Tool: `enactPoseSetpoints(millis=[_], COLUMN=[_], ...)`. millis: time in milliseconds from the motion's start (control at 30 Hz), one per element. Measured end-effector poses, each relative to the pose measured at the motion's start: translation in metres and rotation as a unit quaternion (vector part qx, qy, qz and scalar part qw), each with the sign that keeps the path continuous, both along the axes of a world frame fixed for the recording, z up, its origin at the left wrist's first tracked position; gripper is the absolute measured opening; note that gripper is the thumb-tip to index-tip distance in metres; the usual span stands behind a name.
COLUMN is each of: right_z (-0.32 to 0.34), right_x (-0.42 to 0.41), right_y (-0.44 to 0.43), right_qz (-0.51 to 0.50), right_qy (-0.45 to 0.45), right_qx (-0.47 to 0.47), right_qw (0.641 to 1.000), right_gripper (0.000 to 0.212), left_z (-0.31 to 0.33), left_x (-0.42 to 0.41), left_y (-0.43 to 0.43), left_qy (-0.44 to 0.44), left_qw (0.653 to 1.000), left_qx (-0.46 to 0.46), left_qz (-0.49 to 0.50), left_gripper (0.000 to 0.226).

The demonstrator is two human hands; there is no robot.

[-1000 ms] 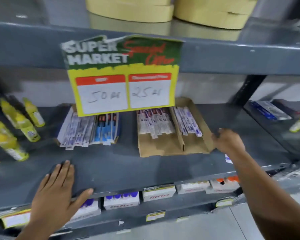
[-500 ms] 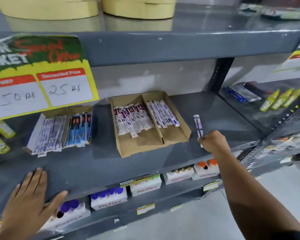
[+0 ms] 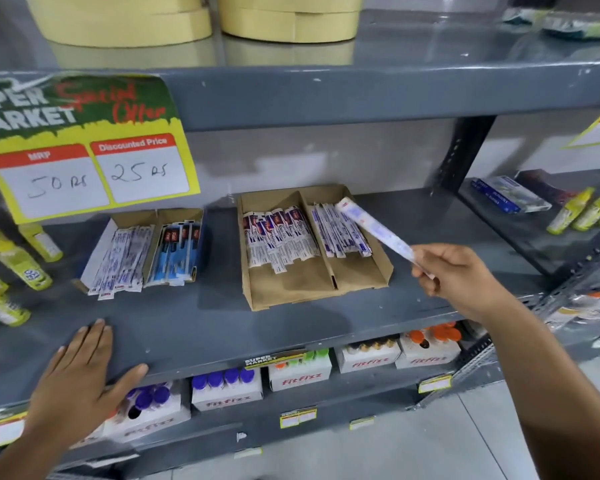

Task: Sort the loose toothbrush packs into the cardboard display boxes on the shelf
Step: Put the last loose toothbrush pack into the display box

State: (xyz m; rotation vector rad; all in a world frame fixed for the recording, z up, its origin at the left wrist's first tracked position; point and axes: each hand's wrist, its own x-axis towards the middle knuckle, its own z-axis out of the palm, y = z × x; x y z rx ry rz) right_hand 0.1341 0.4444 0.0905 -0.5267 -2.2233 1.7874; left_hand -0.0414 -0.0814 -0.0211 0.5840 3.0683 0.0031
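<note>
My right hand [image 3: 454, 275] grips one end of a white and purple toothbrush pack [image 3: 371, 228], held tilted in the air over the right compartment of the brown cardboard display box [image 3: 291, 292]. That compartment holds several similar white and purple packs [image 3: 340, 233]; its left compartment holds red and white packs [image 3: 278, 237]. A second display box [image 3: 146, 251] stands further left with white packs and blue packs. My left hand [image 3: 84, 379] lies flat and open on the front edge of the grey shelf [image 3: 205, 327].
A yellow price sign [image 3: 84, 147] hangs from the upper shelf over the left box. Yellow bottles [image 3: 18, 258] stand at the far left and on the right-hand bay. White boxes of small bottles [image 3: 298, 372] fill the shelf below. Tape rolls [image 3: 288, 19] sit above.
My right hand has lifted a loose pack from the shelf right of the brown box and carried it up and left over the right compartment. The view shifted right; my left hand stayed put.
</note>
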Motion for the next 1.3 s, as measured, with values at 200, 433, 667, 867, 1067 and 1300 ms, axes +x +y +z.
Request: enactPoseSetpoints(millis=[200, 433, 667, 867, 1067, 1300], right_z=[0.018, 0.024, 0.023, 0.027, 0.032, 0.014], right_x=[0.013, 0.004, -0.063, -0.143, -0.220, -0.271], right_y=[-0.020, -0.026, -0.074, -0.164, -0.262, -0.343], right_qz=[0.121, 0.126, 0.069, 0.168, 0.258, 0.300], right_qy=[-0.064, -0.052, -0.002, 0.002, 0.000, -0.015], right_qx=[0.042, 0.038, 0.002, 0.057, 0.222, 0.387], right_qw=[0.990, 0.990, 0.998, 0.984, 0.940, 0.872], right_gripper=[0.024, 0.026, 0.031, 0.040, 0.031, 0.026], left_z=[0.003, 0.005, 0.003, 0.005, 0.009, 0.005], left_x=[0.003, 0.006, 0.005, 0.006, 0.010, 0.007], left_y=[0.003, 0.004, 0.005, 0.006, 0.006, 0.002], left_qy=[0.004, 0.007, 0.002, 0.006, 0.021, 0.028], left_qw=[1.000, 1.000, 1.000, 1.000, 0.998, 0.997], left_qx=[0.005, 0.017, 0.017, 0.020, 0.061, 0.066], left_qz=[0.001, 0.004, 0.015, 0.011, 0.005, 0.003], left_gripper=[0.105, 0.108, 0.113, 0.112, 0.105, 0.109])
